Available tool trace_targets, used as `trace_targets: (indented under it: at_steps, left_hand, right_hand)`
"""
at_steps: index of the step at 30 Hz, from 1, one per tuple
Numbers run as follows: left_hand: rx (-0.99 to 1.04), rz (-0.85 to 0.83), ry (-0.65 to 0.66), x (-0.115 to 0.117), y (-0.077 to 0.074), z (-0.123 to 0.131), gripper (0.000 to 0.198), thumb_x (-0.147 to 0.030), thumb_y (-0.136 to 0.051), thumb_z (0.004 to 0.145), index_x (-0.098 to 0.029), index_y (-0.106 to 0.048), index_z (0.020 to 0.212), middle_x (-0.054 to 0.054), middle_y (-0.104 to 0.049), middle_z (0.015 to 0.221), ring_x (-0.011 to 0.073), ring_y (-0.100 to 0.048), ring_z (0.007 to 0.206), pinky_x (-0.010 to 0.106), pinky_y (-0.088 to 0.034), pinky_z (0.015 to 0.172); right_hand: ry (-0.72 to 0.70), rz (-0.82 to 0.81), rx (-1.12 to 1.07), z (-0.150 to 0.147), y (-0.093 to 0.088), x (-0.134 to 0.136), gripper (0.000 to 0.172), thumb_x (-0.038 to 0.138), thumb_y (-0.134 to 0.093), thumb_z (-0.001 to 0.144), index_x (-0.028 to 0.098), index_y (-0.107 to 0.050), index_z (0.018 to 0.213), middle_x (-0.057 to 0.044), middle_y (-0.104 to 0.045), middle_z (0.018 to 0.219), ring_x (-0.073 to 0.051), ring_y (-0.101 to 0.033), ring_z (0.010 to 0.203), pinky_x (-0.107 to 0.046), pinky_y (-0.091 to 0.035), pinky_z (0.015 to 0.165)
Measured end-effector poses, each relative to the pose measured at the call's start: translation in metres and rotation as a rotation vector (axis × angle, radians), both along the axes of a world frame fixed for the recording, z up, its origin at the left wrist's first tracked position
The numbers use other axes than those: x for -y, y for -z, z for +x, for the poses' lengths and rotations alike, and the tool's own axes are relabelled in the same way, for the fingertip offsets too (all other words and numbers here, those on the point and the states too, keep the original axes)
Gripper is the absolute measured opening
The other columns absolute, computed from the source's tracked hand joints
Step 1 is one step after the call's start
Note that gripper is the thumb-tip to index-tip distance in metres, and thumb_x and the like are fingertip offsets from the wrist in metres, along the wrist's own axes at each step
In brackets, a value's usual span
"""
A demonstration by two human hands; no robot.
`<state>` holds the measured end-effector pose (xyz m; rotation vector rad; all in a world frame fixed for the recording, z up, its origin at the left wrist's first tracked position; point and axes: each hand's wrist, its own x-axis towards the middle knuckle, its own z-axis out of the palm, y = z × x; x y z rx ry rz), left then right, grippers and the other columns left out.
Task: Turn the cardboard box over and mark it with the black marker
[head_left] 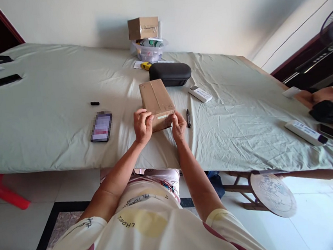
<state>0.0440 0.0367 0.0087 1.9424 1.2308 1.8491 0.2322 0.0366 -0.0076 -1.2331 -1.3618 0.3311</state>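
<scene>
head view: a flat brown cardboard box lies in the middle of the frame on a pale green cloth-covered table. its near end is close to the table's front edge. the left hand has its fingers curled and closed over the box's near left corner. the right hand pinches the near right corner, fingers together on the cardboard. tape runs along the top and the flaps lie flat, so the box looks sealed. the work seems to be at its start, with only the near end being handled.

a black marker pen lies just beside the right hand. a dark phone sits near the left hand but apart from it. beyond the box's far end are a black oval case and a white remote, both near it. bare cloth shows left of the box up to the phone and right of the marker. the cloth's front edge drops off just under the wrists, so there is little table between the box and the edge.
</scene>
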Motion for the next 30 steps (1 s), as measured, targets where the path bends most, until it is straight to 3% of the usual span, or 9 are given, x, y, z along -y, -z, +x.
trace_targets:
  at_steps: [4, 8, 10, 12, 15, 17, 22, 26, 30]
  left_hand:
    - [0.120, 0.001, -0.093, -0.009, 0.017, -0.018, 0.046, -0.062, -0.040, 0.109, -0.021, -0.063, 0.111, 0.014, -0.064, 0.121, 0.0230, -0.065, 0.118, 0.037, -0.059, 0.097]
    - [0.275, -0.180, -0.122, -0.026, 0.039, -0.030, 0.053, -0.068, -0.032, 0.108, -0.022, -0.058, 0.117, 0.011, -0.067, 0.113, 0.0194, -0.070, 0.103, 0.030, -0.061, 0.083]
    - [0.332, -0.273, -0.090, -0.032, 0.047, -0.033, 0.052, -0.066, -0.029, 0.109, -0.022, -0.056, 0.120, 0.011, -0.068, 0.112, 0.0189, -0.071, 0.099, 0.029, -0.062, 0.077]
    - [0.320, -0.318, -0.107, -0.034, 0.052, -0.035, 0.049, -0.063, -0.034, 0.108, -0.022, -0.056, 0.121, 0.014, -0.068, 0.116, 0.0215, -0.071, 0.105, 0.034, -0.063, 0.083]
    - [0.169, -0.309, -0.210, -0.031, 0.054, -0.034, 0.051, -0.064, -0.051, 0.102, -0.019, -0.059, 0.124, 0.021, -0.067, 0.129, 0.0305, -0.065, 0.127, 0.049, -0.055, 0.110]
    - [0.057, -0.307, -0.230, -0.027, 0.054, -0.030, 0.065, -0.067, -0.060, 0.097, -0.014, -0.056, 0.136, 0.028, -0.061, 0.144, 0.0371, -0.056, 0.144, 0.056, -0.044, 0.123]
    - [-0.084, -0.330, -0.207, -0.017, 0.052, -0.020, 0.102, -0.063, -0.071, 0.088, -0.004, -0.033, 0.162, 0.037, -0.038, 0.167, 0.0466, -0.032, 0.162, 0.065, -0.032, 0.130]
    - [-0.121, -0.245, -0.130, -0.009, 0.047, -0.016, 0.094, -0.046, -0.070, 0.092, -0.013, -0.025, 0.169, 0.030, -0.028, 0.174, 0.0449, -0.026, 0.165, 0.066, -0.029, 0.130]
    - [-0.181, -0.108, 0.037, -0.002, 0.041, -0.012, 0.065, -0.034, -0.058, 0.101, -0.022, -0.042, 0.163, 0.020, -0.020, 0.179, 0.0394, -0.022, 0.168, 0.060, -0.032, 0.131]
  right_hand:
    - [-0.039, -0.004, 0.013, -0.001, 0.002, -0.003, 0.051, 0.065, -0.057, 0.100, 0.024, -0.080, 0.120, -0.012, -0.077, 0.122, -0.025, -0.071, 0.114, -0.046, -0.057, 0.103]
    - [0.017, -0.004, 0.033, -0.004, 0.007, -0.010, 0.042, 0.058, -0.062, 0.099, 0.026, -0.081, 0.118, -0.011, -0.074, 0.125, -0.024, -0.068, 0.118, -0.043, -0.058, 0.100]
    - [-0.001, -0.007, 0.000, -0.006, 0.009, -0.012, 0.043, 0.059, -0.060, 0.100, 0.025, -0.079, 0.120, -0.010, -0.074, 0.117, -0.022, -0.070, 0.107, -0.039, -0.061, 0.090]
    - [-0.035, -0.013, -0.015, -0.009, 0.010, -0.011, 0.045, 0.060, -0.058, 0.100, 0.025, -0.077, 0.121, -0.007, -0.073, 0.103, -0.019, -0.069, 0.090, -0.035, -0.060, 0.080]
    - [-0.048, 0.018, 0.032, -0.014, 0.007, -0.005, 0.042, 0.060, -0.059, 0.100, 0.025, -0.077, 0.117, -0.003, -0.069, 0.091, -0.016, -0.065, 0.077, -0.032, -0.059, 0.076]
    - [-0.048, 0.051, 0.089, -0.016, 0.003, 0.002, 0.041, 0.060, -0.061, 0.100, 0.024, -0.077, 0.113, -0.003, -0.067, 0.088, -0.016, -0.064, 0.076, -0.033, -0.058, 0.076]
    - [-0.091, 0.094, 0.167, -0.025, -0.001, 0.012, 0.046, 0.063, -0.055, 0.102, 0.023, -0.076, 0.109, -0.003, -0.067, 0.080, -0.017, -0.064, 0.071, -0.033, -0.059, 0.071]
    - [-0.200, 0.098, 0.193, -0.036, 0.002, 0.015, 0.045, 0.060, -0.053, 0.104, 0.024, -0.076, 0.117, -0.006, -0.075, 0.090, -0.017, -0.069, 0.072, -0.035, -0.062, 0.075]
    - [-0.278, 0.087, 0.208, -0.044, 0.005, 0.016, 0.048, 0.057, -0.047, 0.106, 0.024, -0.074, 0.127, -0.011, -0.080, 0.106, -0.019, -0.075, 0.084, -0.038, -0.065, 0.084]
